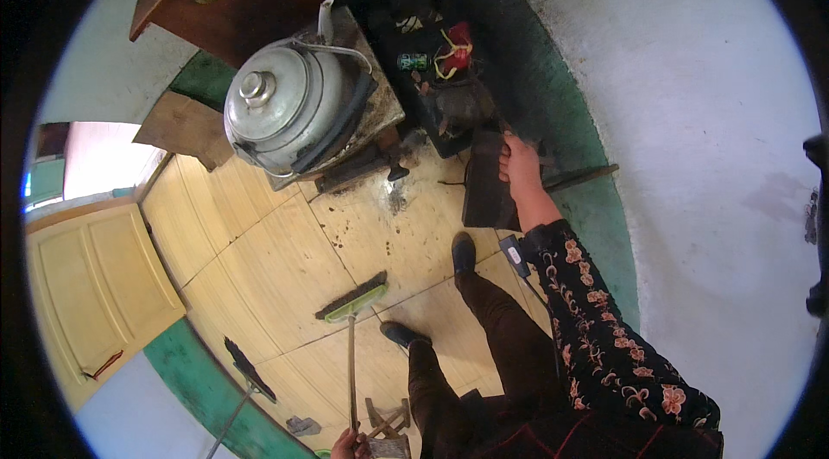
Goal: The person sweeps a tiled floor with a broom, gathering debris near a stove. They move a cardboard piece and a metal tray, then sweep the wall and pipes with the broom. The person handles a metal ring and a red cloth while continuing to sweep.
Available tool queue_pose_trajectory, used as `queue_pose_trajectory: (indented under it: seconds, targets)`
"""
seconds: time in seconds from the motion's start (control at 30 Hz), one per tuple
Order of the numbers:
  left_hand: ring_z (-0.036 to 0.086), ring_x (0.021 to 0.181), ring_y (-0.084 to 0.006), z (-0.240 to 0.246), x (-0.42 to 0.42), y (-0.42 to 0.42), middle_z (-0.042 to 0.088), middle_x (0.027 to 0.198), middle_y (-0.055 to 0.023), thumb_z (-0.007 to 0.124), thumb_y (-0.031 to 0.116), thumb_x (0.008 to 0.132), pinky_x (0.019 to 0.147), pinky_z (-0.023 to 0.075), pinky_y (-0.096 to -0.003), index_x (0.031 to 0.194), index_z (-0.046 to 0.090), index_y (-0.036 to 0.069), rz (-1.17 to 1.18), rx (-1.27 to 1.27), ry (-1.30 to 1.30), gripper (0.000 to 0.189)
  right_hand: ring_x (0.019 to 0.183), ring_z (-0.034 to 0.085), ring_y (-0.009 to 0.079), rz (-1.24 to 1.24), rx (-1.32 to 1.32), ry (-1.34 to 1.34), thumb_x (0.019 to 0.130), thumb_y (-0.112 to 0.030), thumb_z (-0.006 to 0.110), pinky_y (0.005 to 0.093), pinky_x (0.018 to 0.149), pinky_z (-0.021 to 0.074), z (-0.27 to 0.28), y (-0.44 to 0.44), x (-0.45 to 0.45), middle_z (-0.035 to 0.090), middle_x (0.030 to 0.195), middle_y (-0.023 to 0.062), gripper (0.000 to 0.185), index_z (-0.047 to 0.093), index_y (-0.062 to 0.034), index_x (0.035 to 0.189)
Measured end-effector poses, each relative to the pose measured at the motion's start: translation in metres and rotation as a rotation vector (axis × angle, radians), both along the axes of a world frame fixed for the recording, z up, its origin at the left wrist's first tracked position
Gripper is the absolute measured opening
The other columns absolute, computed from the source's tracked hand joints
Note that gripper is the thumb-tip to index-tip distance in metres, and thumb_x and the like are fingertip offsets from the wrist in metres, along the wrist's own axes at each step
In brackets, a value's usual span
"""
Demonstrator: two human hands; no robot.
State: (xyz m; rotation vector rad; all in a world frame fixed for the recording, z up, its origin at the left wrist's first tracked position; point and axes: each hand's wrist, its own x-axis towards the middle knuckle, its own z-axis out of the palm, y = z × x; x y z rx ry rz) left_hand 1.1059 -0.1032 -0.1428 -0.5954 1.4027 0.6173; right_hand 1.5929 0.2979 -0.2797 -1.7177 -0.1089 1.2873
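My left hand [350,445], at the bottom edge, is closed round the handle of a broom [356,305] with a green head and dark bristles, which rests on the tiled floor. My right hand [519,164] reaches to the wall side, its fingers curled at the upper edge of a dark flat panel or box [490,182]; what exactly it grips is hard to tell. Dark specks and grey ash-like dust [394,197] lie on the floor between the broom and a stove. A large metal kettle [275,93] stands on that stove [390,110].
A green can [412,61] and a red bag [457,48] lie in the dark corner behind the stove. A stick [583,178] juts by the wall. Another broom [249,371] leans at lower left, near a small stool [388,439]. A yellow door [103,290] is at left.
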Motion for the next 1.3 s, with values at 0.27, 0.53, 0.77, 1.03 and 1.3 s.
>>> queue_pose_trajectory:
  seconds: [0.27, 0.53, 0.77, 1.03, 1.3]
  targets:
    - [0.037, 0.046, -0.01, -0.007, -0.008, -0.003, 0.048, 0.071, -0.0039, 0.047, 0.017, 0.092, 0.039, 0.0307, -0.0221, 0.112, 0.048, 0.001, 0.005, 0.003, 0.003, 0.025, 0.04, 0.03, 0.0089, 0.064, 0.101, 0.106, 0.086, -0.036, 0.056, 0.0266, 0.038, 0.0241, 0.064, -0.037, 0.007, 0.037, 0.052, -0.0026, 0.036, 0.042, -0.0137, 0.062]
    - [0.036, 0.042, -0.0082, -0.003, -0.024, -0.006, 0.046, 0.065, -0.0024, 0.043, 0.016, 0.095, 0.035, 0.0279, -0.0196, 0.105, 0.048, 0.0, -0.056, -0.034, 0.023, 0.02, 0.04, 0.03, 0.0073, 0.058, 0.144, 0.103, 0.087, -0.037, 0.055, 0.0249, 0.038, 0.0232, 0.151, -0.1, 0.003, 0.036, 0.053, -0.0038, 0.036, 0.039, -0.0146, 0.062]
    - [0.035, 0.043, -0.008, -0.004, -0.048, -0.002, 0.044, 0.064, -0.002, 0.041, 0.017, 0.093, 0.037, 0.0282, -0.0201, 0.096, 0.048, 0.003, -0.147, 0.019, -0.086, 0.015, 0.041, 0.03, 0.0076, 0.056, 0.148, 0.111, 0.086, -0.037, 0.055, 0.0248, 0.039, 0.0235, 0.206, -0.152, 0.006, 0.035, 0.054, -0.0041, 0.036, 0.039, -0.0147, 0.062]
    - [0.036, 0.042, -0.0114, 0.02, -0.052, -0.004, 0.045, 0.06, -0.0042, 0.042, 0.014, 0.089, 0.037, 0.0303, -0.0229, 0.082, 0.043, 0.007, -0.405, 0.121, 0.083, 0.01, 0.039, 0.027, 0.0093, 0.024, 0.138, 0.018, 0.086, -0.036, 0.056, 0.0264, 0.04, 0.0232, 0.253, -0.207, 0.01, 0.034, 0.052, -0.0027, 0.035, 0.042, -0.0125, 0.064]
    - [0.036, 0.045, -0.0081, 0.046, -0.036, 0.013, 0.046, 0.065, -0.0012, 0.047, 0.013, 0.092, 0.039, 0.0276, -0.0225, 0.083, 0.043, 0.008, -0.553, 0.269, 0.167, 0.011, 0.042, 0.028, 0.007, 0.05, 0.155, 0.089, 0.085, -0.036, 0.057, 0.0232, 0.039, 0.0223, 0.267, -0.239, 0.021, 0.036, 0.055, -0.0042, 0.033, 0.042, -0.0135, 0.066]
